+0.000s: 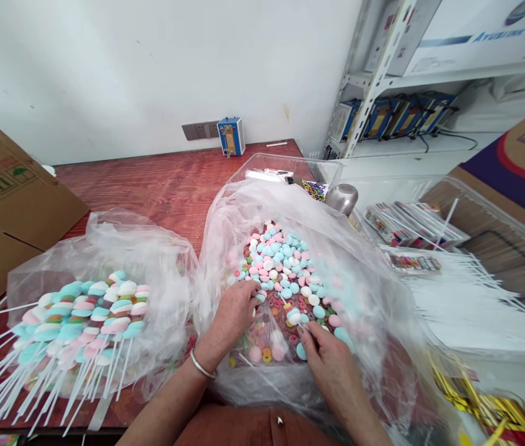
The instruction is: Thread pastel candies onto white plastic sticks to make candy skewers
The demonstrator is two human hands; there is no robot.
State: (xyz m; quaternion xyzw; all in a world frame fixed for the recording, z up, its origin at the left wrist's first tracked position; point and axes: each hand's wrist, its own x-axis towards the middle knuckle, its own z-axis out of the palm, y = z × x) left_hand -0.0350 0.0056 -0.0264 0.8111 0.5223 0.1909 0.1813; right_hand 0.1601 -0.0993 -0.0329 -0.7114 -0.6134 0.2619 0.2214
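Both my hands are inside a large clear plastic bag (pixel 374 297) full of loose pink, blue and white marshmallow candies (pixel 278 257) and coloured ring candies. My left hand (pixel 238 306), with a bangle on the wrist, has its fingers curled down among the candies, pinching at one. My right hand (pixel 325 356) pinches the white stick of a candy skewer (pixel 294 316) with a few pieces threaded on it. The skewer tip points up and left, close to my left fingers.
A second plastic bag (pixel 104 248) at left holds several finished skewers (pixel 80 316) with white sticks fanning out. Cardboard boxes stand at far left (pixel 6 198) and far right. A clear tub (pixel 476 291) of white sticks sits at right. A metal shelf (pixel 383 68) stands behind.
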